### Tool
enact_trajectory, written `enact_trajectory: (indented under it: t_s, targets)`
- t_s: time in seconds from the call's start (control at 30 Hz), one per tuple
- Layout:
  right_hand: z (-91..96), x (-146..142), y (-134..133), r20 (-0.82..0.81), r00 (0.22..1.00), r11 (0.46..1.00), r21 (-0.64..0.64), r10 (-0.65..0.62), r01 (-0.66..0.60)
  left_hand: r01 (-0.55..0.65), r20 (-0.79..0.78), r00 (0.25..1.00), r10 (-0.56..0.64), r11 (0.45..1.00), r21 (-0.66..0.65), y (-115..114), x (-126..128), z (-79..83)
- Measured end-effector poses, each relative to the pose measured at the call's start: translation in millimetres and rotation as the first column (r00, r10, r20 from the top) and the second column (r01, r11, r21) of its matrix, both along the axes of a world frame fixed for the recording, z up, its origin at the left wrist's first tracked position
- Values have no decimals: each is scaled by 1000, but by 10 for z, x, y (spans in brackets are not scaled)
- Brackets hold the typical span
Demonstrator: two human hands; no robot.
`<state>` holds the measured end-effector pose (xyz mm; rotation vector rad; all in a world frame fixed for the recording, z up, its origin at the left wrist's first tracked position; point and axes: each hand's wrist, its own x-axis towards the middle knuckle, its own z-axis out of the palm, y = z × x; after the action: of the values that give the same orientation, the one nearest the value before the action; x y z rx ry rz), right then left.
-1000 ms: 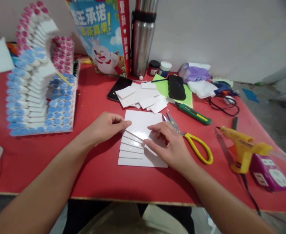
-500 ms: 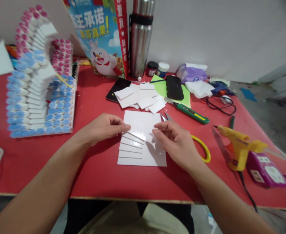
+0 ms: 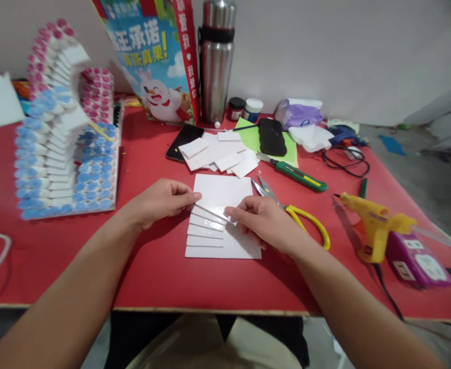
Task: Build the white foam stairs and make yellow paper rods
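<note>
A white foam board point(image 3: 225, 192) lies on the red table point(image 3: 152, 266), its left side cut into several parallel strips point(image 3: 205, 230). My left hand point(image 3: 162, 200) pinches the left edge of the top strip, fingers closed on it. My right hand point(image 3: 266, 223) rests on the board's right half, fingertips pinching the inner end of the same strip. Both forearms come in from the near edge.
Yellow-handled scissors point(image 3: 306, 223), a green utility knife point(image 3: 296, 174), a yellow glue gun point(image 3: 371, 225) and a purple power strip point(image 3: 417, 259) lie to the right. Cut white pieces point(image 3: 218, 151), two phones, a steel flask point(image 3: 213, 61) and a paper bag stand behind. A bottle-cap model point(image 3: 64, 138) fills the left.
My right hand lifted off the board, then came back down and left to pinch the top strip's inner end. My left hand has kept its hold on the left edge.
</note>
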<state>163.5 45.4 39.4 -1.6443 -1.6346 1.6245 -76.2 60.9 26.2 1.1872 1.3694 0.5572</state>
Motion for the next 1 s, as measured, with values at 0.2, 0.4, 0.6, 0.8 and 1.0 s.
enact_trajectory:
  t_s: [0.2,0.4,0.6,0.8,1.0]
  targets:
    - [-28,-6,6,-67,998,1000,-31,4,-6,-7,-10,1000,7,1000,10,-11,-3,-18]
    - [-43,-17,2,-105,994,999,-34,-4,0,-9,-8,1000,9,1000,7,-16,-10,-20]
    - [-41,-24,-4,-106,994,999,-37,-14,10,-8,3,1000,7,1000,8,-13,12,-24]
    - [-45,-24,-3,-107,994,999,-35,-7,4,-25,-5,1000,25,1000,-2,-13,27,-13]
    - [-31,-11,-8,-116,993,999,-40,1,-6,-16,48,999,16,1000,1,0,-12,-38]
